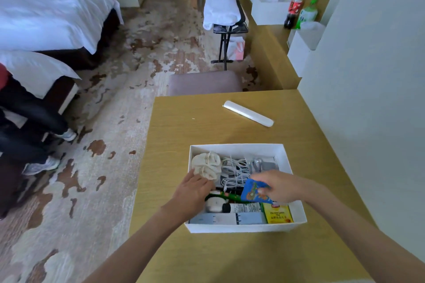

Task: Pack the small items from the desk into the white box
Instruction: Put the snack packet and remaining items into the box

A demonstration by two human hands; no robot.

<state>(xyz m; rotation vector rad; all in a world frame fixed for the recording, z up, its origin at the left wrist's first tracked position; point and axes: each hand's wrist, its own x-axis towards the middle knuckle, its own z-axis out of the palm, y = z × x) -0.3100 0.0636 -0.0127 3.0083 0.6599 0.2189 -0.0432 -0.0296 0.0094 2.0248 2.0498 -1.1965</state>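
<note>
Nearly full white box (245, 227) sitting at the near part of the counter (184, 126), both hands in it. Nearest the front wall: a pale flat pack, then a yellow tea box (278, 213) in the right corner, a dark-capped tube (243, 208) lying crosswise, something green behind that. Right hand (279, 187) pinching a blue packet (254, 192) over the middle of the box, grip closed on its right edge, packet tilted and not yet down. Left hand (193, 190) at the box's left wall, fingers pressed against a cream cloth pouch (207, 165) in the far-left corner; can't tell whether actually gripping or just nudging it aside. White cables (235, 171) bundled mid-box at the back, something grey and shiny to their right.

Key bit for what's next, probably: only one item left outside, a long white case (248, 113), well beyond the box's far wall and off to the right. Long axis running diagonally, near end pointing right, far end left. Closer to the right hand, but that one's busy, so packet down first, then a reach forward.

Counter itself plain yellowish wood, otherwise bare past the box. Beyond its far edge a grey chair (204, 82), patterned carpet, beds off to the left, bottles on a far ledge.
</note>
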